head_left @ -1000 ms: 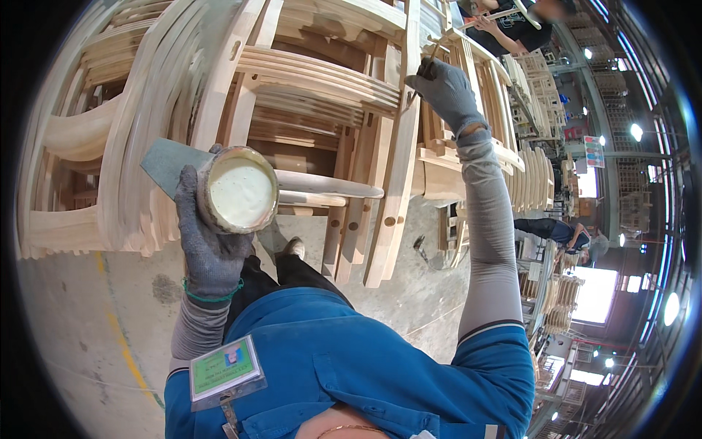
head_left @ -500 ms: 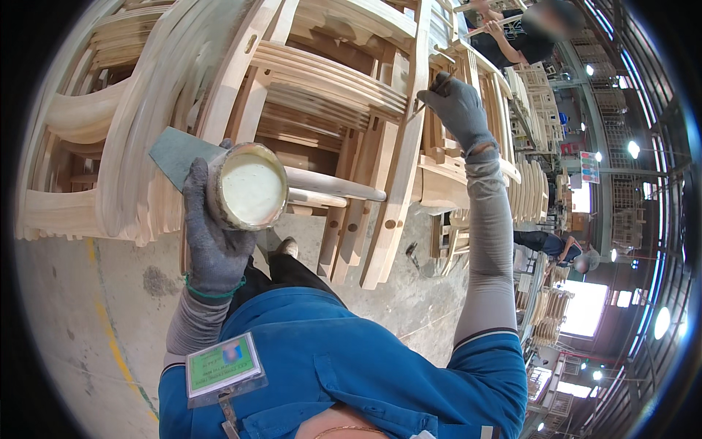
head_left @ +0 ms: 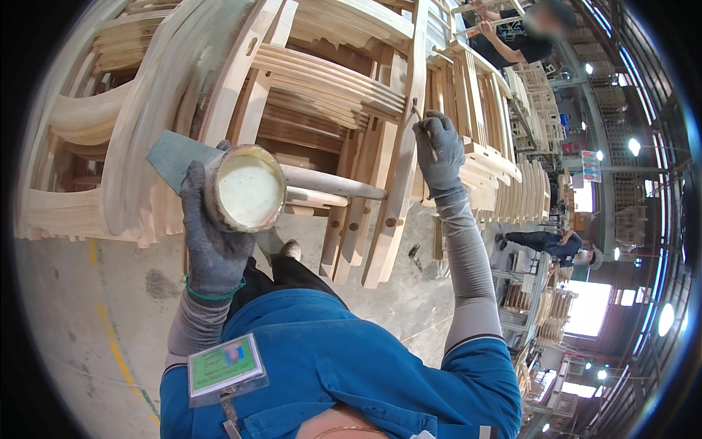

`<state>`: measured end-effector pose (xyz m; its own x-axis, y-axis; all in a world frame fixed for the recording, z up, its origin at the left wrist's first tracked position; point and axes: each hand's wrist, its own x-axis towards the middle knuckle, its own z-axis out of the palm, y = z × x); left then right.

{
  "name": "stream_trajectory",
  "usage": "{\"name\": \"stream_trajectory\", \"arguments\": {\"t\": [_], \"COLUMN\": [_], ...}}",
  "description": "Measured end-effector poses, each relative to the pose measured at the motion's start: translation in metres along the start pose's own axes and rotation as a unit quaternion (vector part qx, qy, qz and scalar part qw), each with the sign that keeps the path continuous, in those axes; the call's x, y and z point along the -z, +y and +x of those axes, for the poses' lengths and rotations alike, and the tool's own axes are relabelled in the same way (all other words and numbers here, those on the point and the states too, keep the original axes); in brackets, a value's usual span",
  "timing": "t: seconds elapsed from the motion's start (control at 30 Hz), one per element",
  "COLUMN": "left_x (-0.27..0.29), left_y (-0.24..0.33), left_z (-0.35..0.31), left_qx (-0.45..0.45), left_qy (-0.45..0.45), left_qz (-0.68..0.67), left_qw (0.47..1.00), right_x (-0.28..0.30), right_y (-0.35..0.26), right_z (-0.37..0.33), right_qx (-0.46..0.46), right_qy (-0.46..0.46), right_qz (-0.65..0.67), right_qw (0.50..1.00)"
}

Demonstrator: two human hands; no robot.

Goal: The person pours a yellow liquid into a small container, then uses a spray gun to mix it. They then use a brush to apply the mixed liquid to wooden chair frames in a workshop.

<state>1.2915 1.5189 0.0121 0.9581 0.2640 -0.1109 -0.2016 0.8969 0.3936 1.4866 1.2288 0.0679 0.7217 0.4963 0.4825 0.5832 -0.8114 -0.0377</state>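
Observation:
My left hand (head_left: 213, 252), in a grey glove, is wrapped round a round tub (head_left: 212, 192) with a crusted rim. Pale whitish paste (head_left: 251, 189) fills much of it. A flat grey-green plate (head_left: 173, 159) juts out beside the tub at the same hand; how it is held is hidden. My gloved right hand (head_left: 442, 154) is closed on a thin stick (head_left: 432, 146) with a dark tip. That tip is at a pale wooden post (head_left: 411, 143) of the stacked frames, close to a dark hole; I cannot tell whether they touch.
Stacked wooden frames (head_left: 322, 77) stand ahead, with curved wooden parts (head_left: 139, 139) at the left. More frames (head_left: 475, 95) are at the right, near a co-worker (head_left: 504, 44) handling wood. Another person (head_left: 548, 245) is farther right. A small dark object (head_left: 415, 257) lies on the concrete floor.
My right hand has come down and slightly left, nearer me, with the stick now beside the post. My left hand and the tub have hardly moved. The distant person has shifted.

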Motion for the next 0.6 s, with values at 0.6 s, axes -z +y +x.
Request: {"name": "stream_trajectory", "arguments": {"t": [0.6], "left_x": [-0.044], "left_y": [-0.020], "left_z": [-0.015], "left_qx": [0.138], "left_qy": [0.009], "left_qz": [-0.026], "left_qw": [0.990], "right_x": [0.087], "right_y": [-0.050], "right_z": [-0.082], "right_qx": [-0.137], "right_qy": [0.134], "right_qz": [0.250], "right_qw": [0.949]}}
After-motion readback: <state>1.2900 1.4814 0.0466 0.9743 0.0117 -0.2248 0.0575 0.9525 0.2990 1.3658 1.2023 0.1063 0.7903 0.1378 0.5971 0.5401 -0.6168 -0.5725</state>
